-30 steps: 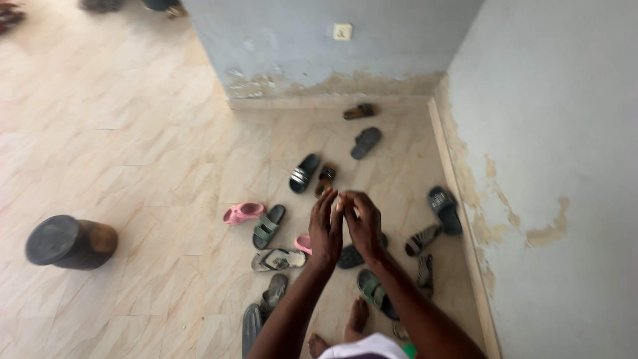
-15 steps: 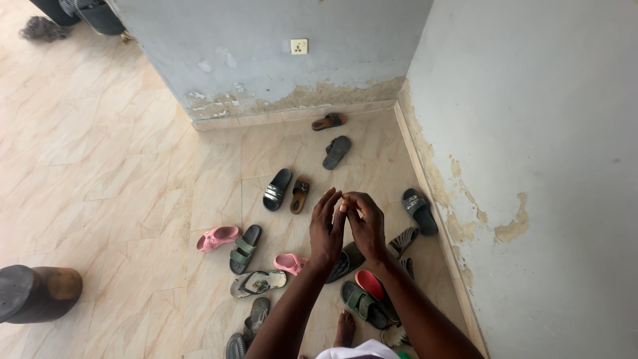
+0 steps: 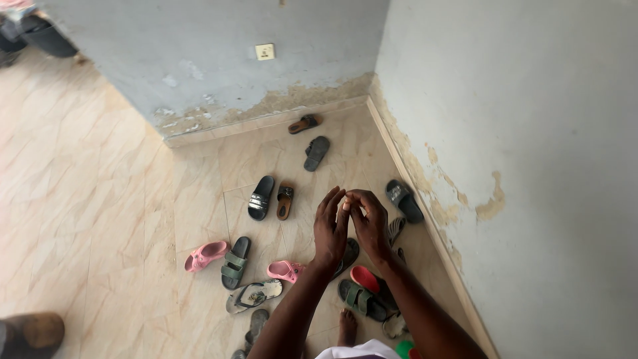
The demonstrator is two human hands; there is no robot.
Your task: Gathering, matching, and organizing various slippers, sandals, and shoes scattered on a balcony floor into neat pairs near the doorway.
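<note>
Left hand (image 3: 330,229) and right hand (image 3: 369,223) are meeting in mid-air, fingers (image 3: 335,201) touching at the tips; can't tell if anything is pinched between them. Sandals are lying scattered on the floor (image 3: 100,199) below; a dark slide (image 3: 347,256) is sitting nearest, directly under the hands.

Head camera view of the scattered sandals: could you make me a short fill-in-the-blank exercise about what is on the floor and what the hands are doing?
1. The left hand and right hand meet at their ____, holding no footwear.
2. The two closed clogs, one left of the green-strapped sandal and one right of it, are coloured ____.
3. The footwear lies on a tiled floor in a ____ where two walls meet.
4. The wall socket is mounted on the ____.

Missing words: fingertips; pink; corner; wall
</note>
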